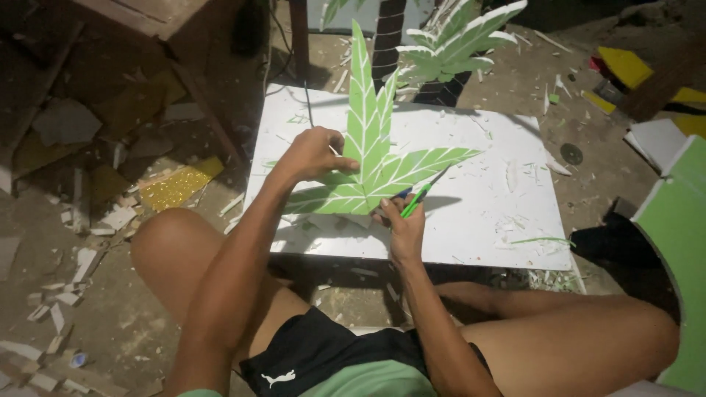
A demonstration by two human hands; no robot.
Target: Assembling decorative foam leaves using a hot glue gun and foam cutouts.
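Observation:
A green foam leaf cutout (371, 158) with white veins is held upright over a white board (485, 198). My left hand (312, 154) grips the leaf's left side, thumb across its face. My right hand (401, 220) sits under the leaf's lower edge and holds a green-handled cutter (419, 195), whose tip points up and right along a leaf blade. The board lies on the floor in front of my bent knees.
A finished foam palm (448, 51) with a striped trunk stands behind the board. Foam scraps litter the dirt floor at left (66, 294). A gold glitter sheet (176, 185) lies left of the board. Green and yellow foam panels (680, 220) are at right.

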